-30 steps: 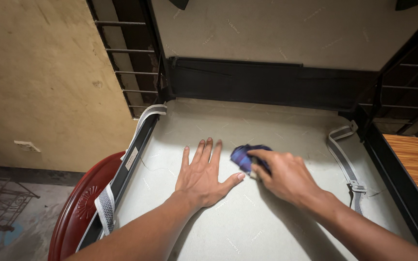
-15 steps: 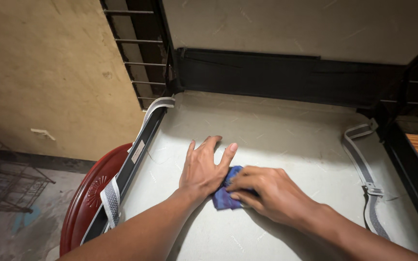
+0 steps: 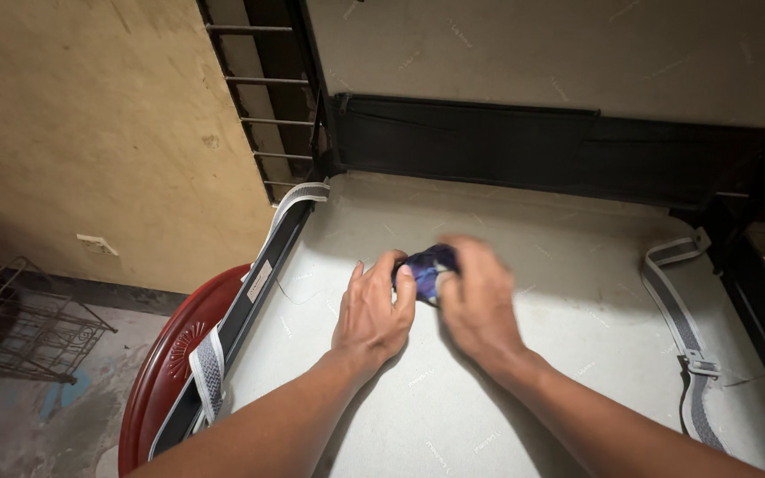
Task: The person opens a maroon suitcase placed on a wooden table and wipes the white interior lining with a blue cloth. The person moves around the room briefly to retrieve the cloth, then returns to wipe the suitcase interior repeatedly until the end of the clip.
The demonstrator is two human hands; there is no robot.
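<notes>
A small blue and purple cloth is bunched up between both hands over the pale lining of an open suitcase. My left hand rests on the lining with its fingertips against the left side of the cloth. Gripping the cloth from the right is my right hand, blurred by motion. Most of the cloth is hidden by the fingers.
The suitcase has a black rim, a dark pocket panel at the back and grey straps left and right. It sits on a red plastic chair. A yellow wall, a metal grille and a wire rack lie left.
The cloth went from right of my left hand, to flat under both hands, to now bunched and raised farther back. My left hand's fingers have curled toward it.
</notes>
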